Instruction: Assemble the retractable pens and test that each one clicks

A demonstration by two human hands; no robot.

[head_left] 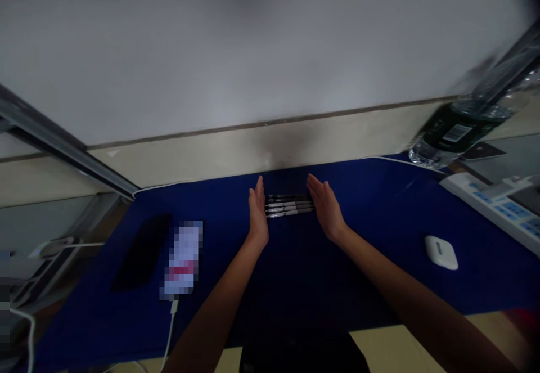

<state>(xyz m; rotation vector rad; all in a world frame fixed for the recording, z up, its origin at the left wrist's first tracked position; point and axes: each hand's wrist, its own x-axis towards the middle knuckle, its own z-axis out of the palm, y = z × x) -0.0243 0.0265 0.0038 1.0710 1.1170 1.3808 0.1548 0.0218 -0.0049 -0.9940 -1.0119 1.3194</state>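
Several pens (290, 206) lie side by side in a row on the blue mat (379, 221), pointing left to right. My left hand (257, 210) stands on edge at their left ends, fingers stretched out flat and together. My right hand (325, 204) stands on edge at their right ends, fingers also straight. Both palms face each other with the pens between them. Neither hand holds anything.
A black phone (143, 252) and a lit phone (183, 257) with a white cable lie at the left. A white earbud case (441, 252) sits at the right, a power strip (502, 204) and a water bottle (459, 128) further right. A wall rises behind.
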